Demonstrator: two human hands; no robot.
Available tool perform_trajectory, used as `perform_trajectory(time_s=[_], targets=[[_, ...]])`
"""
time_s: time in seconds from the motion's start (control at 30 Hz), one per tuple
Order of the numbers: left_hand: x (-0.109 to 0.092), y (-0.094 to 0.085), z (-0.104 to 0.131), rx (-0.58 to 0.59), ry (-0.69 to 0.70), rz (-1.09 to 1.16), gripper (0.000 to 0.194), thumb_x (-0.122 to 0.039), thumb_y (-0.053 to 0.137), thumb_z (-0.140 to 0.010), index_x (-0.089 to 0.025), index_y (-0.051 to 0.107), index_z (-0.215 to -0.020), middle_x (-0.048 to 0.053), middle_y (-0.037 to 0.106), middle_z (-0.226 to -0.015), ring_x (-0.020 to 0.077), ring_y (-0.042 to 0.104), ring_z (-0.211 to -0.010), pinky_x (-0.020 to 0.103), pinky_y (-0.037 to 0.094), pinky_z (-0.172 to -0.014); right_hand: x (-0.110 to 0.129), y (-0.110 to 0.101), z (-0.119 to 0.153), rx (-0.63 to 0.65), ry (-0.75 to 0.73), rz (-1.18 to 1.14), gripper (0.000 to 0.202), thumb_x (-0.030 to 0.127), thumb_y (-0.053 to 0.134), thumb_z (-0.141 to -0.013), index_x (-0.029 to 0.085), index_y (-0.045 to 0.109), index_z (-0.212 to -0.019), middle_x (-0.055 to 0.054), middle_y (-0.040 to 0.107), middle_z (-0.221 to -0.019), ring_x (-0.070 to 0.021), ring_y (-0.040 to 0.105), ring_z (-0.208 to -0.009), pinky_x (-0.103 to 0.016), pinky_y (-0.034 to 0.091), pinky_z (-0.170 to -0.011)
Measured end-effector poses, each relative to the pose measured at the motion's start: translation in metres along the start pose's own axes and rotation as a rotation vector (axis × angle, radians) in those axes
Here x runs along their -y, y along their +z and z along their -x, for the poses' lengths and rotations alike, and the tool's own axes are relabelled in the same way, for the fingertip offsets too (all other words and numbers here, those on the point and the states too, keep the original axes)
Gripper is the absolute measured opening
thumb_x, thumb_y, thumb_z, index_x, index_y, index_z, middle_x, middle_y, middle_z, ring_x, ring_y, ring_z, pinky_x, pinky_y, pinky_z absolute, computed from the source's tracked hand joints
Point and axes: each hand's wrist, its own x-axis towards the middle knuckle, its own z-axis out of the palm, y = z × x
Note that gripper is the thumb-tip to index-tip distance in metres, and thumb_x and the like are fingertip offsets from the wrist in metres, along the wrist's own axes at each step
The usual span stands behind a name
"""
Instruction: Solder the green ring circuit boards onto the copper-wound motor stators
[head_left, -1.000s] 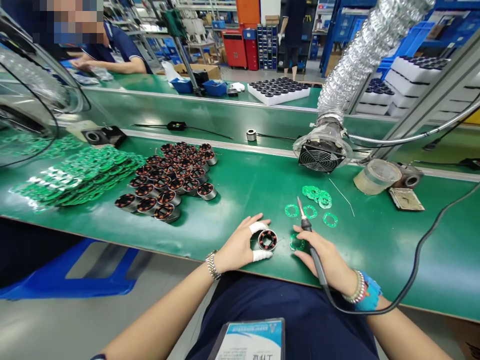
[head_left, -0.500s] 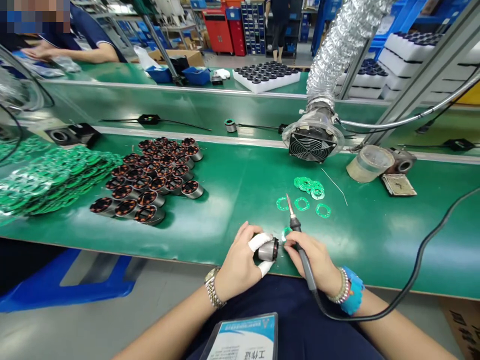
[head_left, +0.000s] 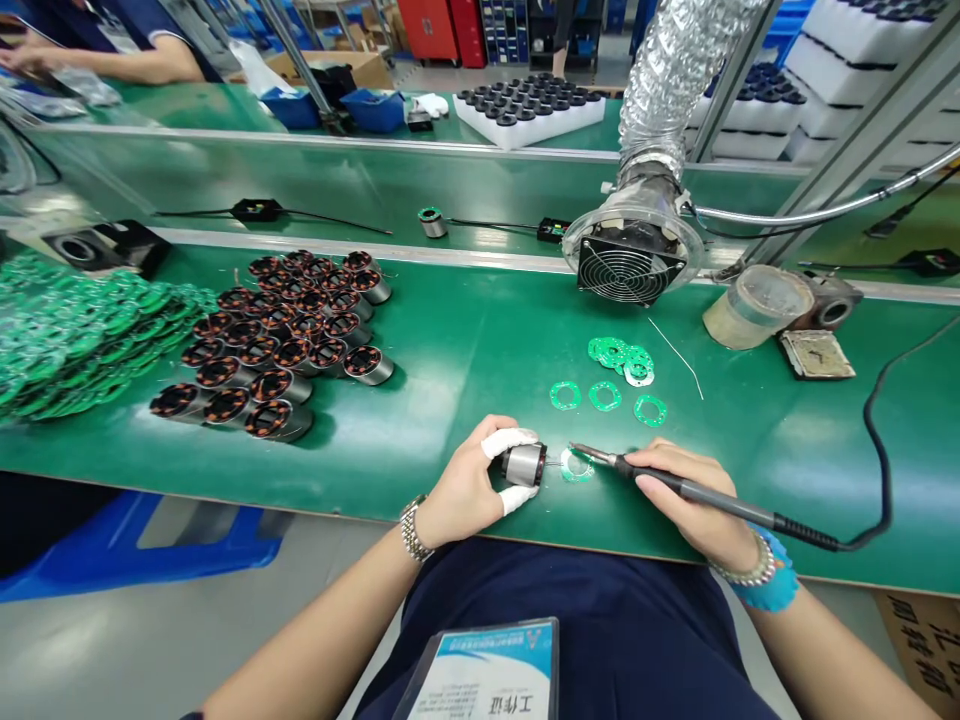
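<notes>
Four separate green rings (head_left: pixel 554 395), one soldering iron (head_left: pixel 701 493), one held metal cylinder (head_left: pixel 523 465) and one fan (head_left: pixel 630 270).

Bright, cool light covers the table (head_left: pixel 465 330), leaving pale glare on its near left part and its right side. Soft shadows fall on it just right of the metal cylinders (head_left: pixel 277 420). Above its far edge, the silver duct (head_left: pixel 667 80) glints sharply. Wide-angle distortion bows its near edge; the background beyond it looks soft.
</notes>
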Motion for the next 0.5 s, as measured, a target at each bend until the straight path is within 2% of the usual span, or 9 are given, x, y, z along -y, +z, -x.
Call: perform_trajectory(time_s=[0.1, 0.2, 0.5], targets=[[-0.0014, 0.001, -0.0002, 0.009, -0.012, -0.005, 0.042, -0.016, 0.067, -0.067, -0.022, 0.05, -0.106, 0.007, 0.05, -0.103, 0.0188, 0.056, -0.091, 0.035, 0.049, -0.08, -0.0007, -0.0002, -0.0017, 0.073, 0.054, -0.032, 0.015, 0.022, 0.055, -0.082, 0.021, 0.067, -0.089, -0.004, 0.069, -0.08, -0.0162, 0.063, -0.074, -0.03, 0.05, -0.069], [-0.0019, 0.0007, -0.0008, 0.016, -0.014, -0.01, 0.042, -0.015, 0.067, -0.067, -0.022, 0.05, -0.105, 0.007, 0.051, -0.102, 0.0184, 0.056, -0.09, 0.034, 0.049, -0.08, -0.0026, -0.0005, -0.0031, 0.136, 0.043, -0.052, 0.015, 0.022, 0.054, -0.083, 0.02, 0.067, -0.091, -0.003, 0.068, -0.079, -0.0154, 0.061, -0.073, -0.029, 0.05, -0.068], [-0.0026, -0.0012, -0.0027, 0.022, -0.025, -0.019, 0.04, -0.016, 0.066, -0.067, -0.021, 0.051, -0.103, 0.007, 0.051, -0.1, 0.0189, 0.056, -0.088, 0.034, 0.049, -0.078, -0.0048, -0.001, -0.0035, 0.19, 0.048, -0.052, 0.017, 0.025, 0.053, -0.084, 0.02, 0.067, -0.093, -0.004, 0.067, -0.078, -0.0158, 0.061, -0.071, -0.03, 0.048, -0.066]])
